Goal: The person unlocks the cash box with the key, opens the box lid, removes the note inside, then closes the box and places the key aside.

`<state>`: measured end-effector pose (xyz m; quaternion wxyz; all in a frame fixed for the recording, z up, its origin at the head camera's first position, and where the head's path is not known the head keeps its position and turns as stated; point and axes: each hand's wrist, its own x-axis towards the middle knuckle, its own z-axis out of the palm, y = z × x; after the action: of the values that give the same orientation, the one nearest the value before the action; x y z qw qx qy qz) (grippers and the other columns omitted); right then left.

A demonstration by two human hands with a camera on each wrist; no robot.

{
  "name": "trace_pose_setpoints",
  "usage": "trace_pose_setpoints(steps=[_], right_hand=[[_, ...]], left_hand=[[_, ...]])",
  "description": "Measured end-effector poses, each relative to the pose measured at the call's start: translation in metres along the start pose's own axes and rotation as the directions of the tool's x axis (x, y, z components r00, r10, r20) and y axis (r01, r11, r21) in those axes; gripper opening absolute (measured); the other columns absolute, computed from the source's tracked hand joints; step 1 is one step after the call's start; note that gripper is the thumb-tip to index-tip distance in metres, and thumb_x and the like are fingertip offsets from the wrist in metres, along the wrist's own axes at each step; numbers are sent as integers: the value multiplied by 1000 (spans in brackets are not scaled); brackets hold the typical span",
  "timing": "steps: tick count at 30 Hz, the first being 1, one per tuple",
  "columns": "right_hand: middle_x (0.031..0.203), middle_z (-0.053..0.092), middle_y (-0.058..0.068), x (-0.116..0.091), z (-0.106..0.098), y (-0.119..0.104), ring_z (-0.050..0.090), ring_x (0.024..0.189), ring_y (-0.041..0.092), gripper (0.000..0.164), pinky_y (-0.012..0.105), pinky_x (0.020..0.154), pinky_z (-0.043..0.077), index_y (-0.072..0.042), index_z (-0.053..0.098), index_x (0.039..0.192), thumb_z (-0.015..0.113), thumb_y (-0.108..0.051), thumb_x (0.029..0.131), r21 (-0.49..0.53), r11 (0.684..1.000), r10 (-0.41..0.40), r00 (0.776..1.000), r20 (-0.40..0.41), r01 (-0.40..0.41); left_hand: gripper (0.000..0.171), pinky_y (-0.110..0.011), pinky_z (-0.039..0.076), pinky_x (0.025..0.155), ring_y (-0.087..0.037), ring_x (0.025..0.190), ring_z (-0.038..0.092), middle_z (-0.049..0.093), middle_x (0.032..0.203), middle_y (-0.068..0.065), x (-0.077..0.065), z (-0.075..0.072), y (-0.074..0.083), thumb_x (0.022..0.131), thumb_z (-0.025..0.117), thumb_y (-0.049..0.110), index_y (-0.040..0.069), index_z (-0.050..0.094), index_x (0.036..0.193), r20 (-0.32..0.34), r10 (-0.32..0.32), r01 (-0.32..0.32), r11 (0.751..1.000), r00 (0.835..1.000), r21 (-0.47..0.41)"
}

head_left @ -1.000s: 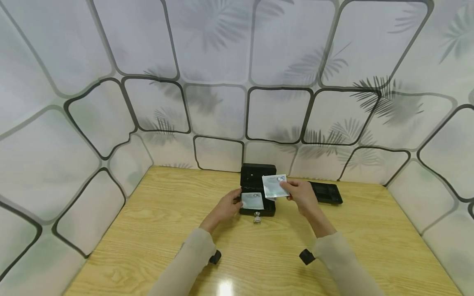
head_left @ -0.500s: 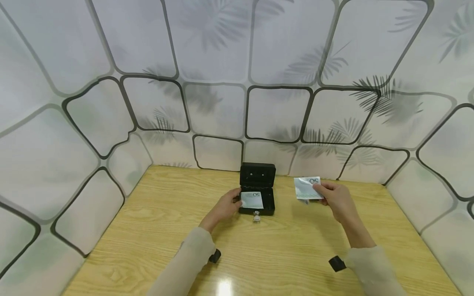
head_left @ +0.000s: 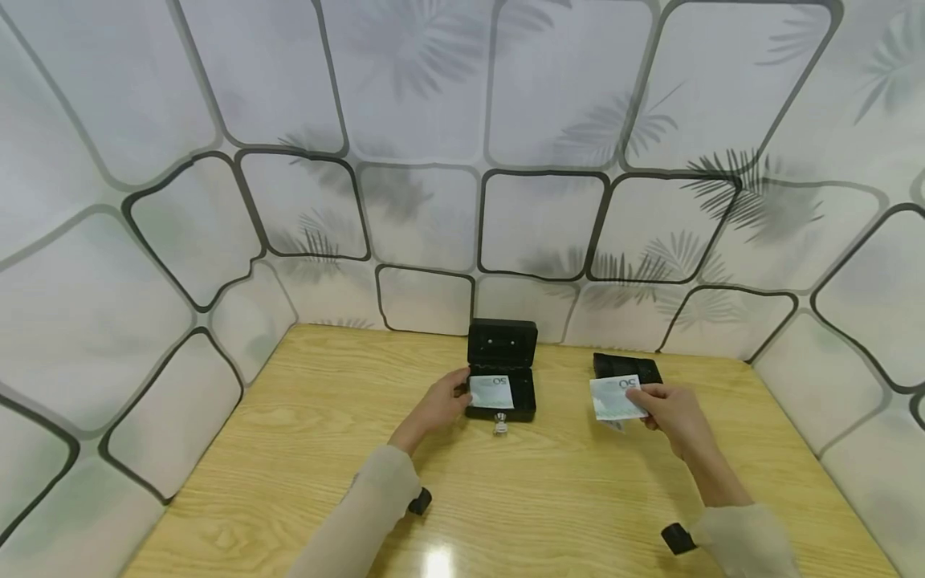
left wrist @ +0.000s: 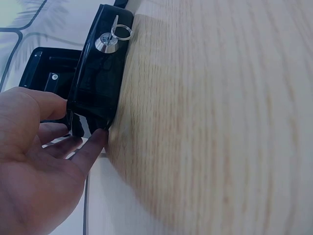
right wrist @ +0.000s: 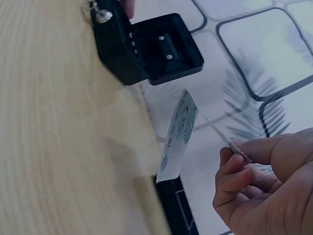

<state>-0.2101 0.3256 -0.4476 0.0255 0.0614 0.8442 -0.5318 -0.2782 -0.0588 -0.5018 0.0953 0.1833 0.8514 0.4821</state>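
A small black cash box stands with its lid up. My left hand holds its left side, with digits against the wall and corner in the left wrist view. Inside the box's left part lies a banknote marked 50. To the right of the box, my right hand pinches another banknote marked 50 between thumb and fingers. A second flap shows beneath that note, and the right wrist view shows a panel of it standing apart from the pinched edge.
A key on a ring sits in the lock at the box's front. Behind the right hand lies a black tray, partly covered by the held banknote. The wooden table meets a patterned wall covering at the back and sides.
My right hand has carried its banknote from over the box to the right, then slightly nearer me, beside the black tray. The left hand has stayed at the box.
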Motion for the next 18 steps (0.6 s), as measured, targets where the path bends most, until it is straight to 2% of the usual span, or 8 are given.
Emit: trace_pose_setpoints(steps=[7,13,18], right_hand=[[74,64,1,6,23,14,56,62,12,42,26,57,53,17,63,123,66,-19,103,7,1000,22,1000,15,-22],[76,65,1,8,43,17,57,62,12,32,25,55,51,15,66,115,66,-14,102,28,998,53,999,8,-53],[76,66,2,10,53,17,57,61,12,34,25,54,51,16,66,117,66,-15,102,36,998,51,998,24,-52]], left_hand=[[55,-53,37,116,-42,144,40,34,161,-28,-1,0,1,106,53,4,-10,34,155,-5,-6,6,1000,1000,-7],[56,-52,34,118,-41,146,38,33,161,-27,0,1,0,106,54,5,-9,34,156,-2,-17,17,1000,1000,-14],[55,-53,34,117,-42,145,38,33,161,-28,-1,1,0,106,53,4,-10,35,155,-4,-10,10,1000,1000,-13]])
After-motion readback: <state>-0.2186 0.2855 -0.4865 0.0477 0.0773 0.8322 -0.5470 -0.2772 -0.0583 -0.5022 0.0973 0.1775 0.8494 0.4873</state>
